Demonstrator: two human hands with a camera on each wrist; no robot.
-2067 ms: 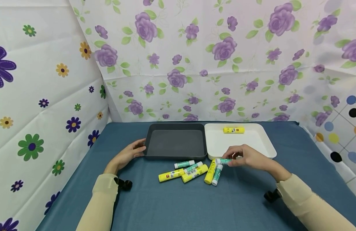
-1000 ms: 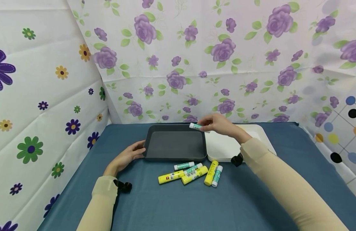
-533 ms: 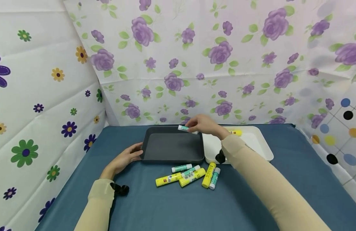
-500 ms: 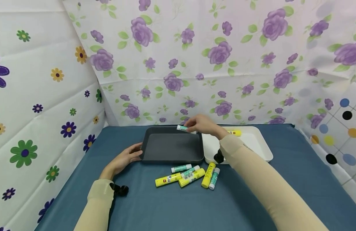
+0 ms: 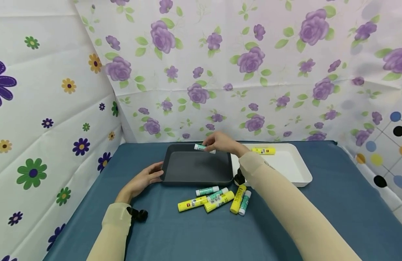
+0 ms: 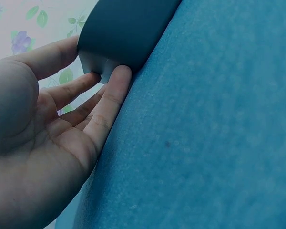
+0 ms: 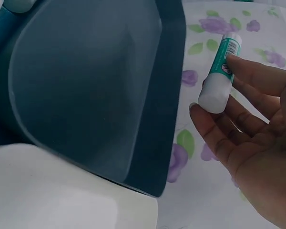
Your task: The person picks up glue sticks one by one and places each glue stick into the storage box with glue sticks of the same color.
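My right hand [image 5: 222, 142] pinches a green-and-white glue stick [image 5: 199, 147] between thumb and fingertips, above the far edge of the dark grey tray [image 5: 197, 170]. In the right wrist view this glue stick [image 7: 219, 76] tilts, its white end nearest the palm. My left hand [image 5: 143, 181] touches the dark tray's left side with extended fingers; the left wrist view shows the fingertips against its outer wall [image 6: 119, 33]. Several yellow glue sticks [image 5: 192, 204] and green-and-white glue sticks [image 5: 207, 190] lie in front of the trays.
A white tray [image 5: 289, 166] stands against the dark tray's right side, with a yellow glue stick [image 5: 264, 150] near its back edge. A blue cloth [image 5: 187, 239] covers the table. Flowered sheets [image 5: 194, 54] hang behind and to the left.
My right hand has lifted a green-and-white glue stick from the front pile and carried it back and left over the dark tray. The left hand stays at the tray's side.
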